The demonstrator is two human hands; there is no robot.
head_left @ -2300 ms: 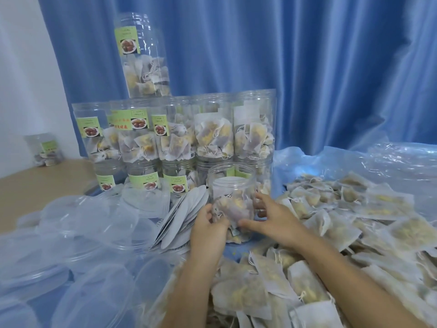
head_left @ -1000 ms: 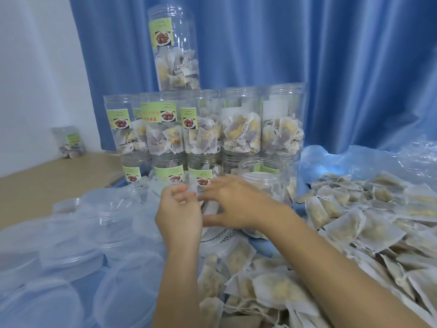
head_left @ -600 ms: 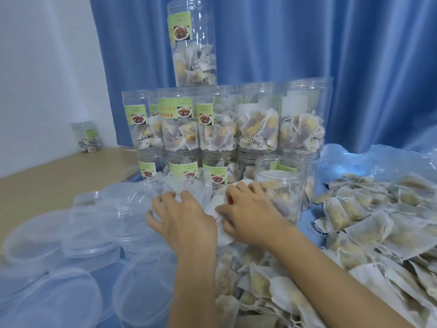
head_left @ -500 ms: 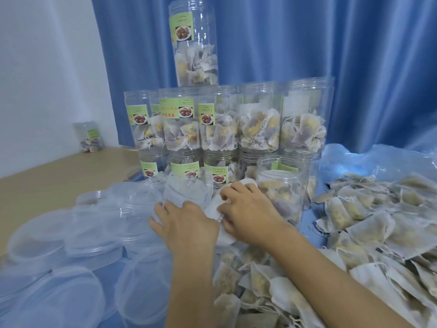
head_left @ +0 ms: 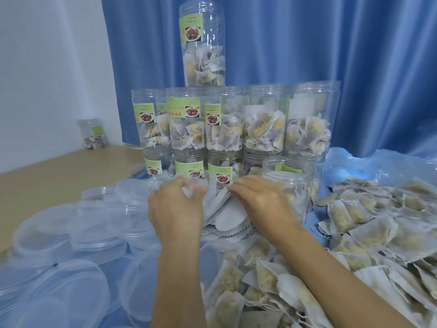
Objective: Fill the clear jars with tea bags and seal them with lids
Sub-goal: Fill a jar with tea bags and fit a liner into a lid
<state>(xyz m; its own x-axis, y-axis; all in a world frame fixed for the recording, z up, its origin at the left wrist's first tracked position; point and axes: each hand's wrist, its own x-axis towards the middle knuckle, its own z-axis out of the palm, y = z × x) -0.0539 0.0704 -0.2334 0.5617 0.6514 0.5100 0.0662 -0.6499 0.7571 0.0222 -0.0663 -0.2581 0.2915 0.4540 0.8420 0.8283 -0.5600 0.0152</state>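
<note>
Here your left hand (head_left: pixel 176 209) sits knuckles-up over the fanned stack of white discs (head_left: pixel 224 213), its fingers curled and pinching something small and pale at the tips; what exactly it pinches is too blurred to tell. Your right hand (head_left: pixel 260 200) lies just beside it, fingers bent down with the tips touching the top edges of the same discs, gripping nothing that can be made out.

Immediately right of your right hand stands the open jar (head_left: pixel 288 185), clear, without a lid, partly filled with tea bags, its wall touching the back of that hand. Behind both hands the filled jars (head_left: pixel 227 124) are stacked in tiers toward the far edge of the counter, with green labels, and one tall single jar (head_left: pixel 203 46) tops the pile.

Toward the near left corner lies a heap of clear lids (head_left: pixel 78 235), overlapping one another on the blue sheet. Toward the right edge and the near edge spreads a loose pile of tea bags (head_left: pixel 369 233), some touching your right forearm. A bare strip of the wooden counter (head_left: pixel 47 171) shows at the left, and on it, well apart near the far left corner, stands a small lone jar (head_left: pixel 94 133). A blue curtain (head_left: pixel 331 43) hangs behind everything.
</note>
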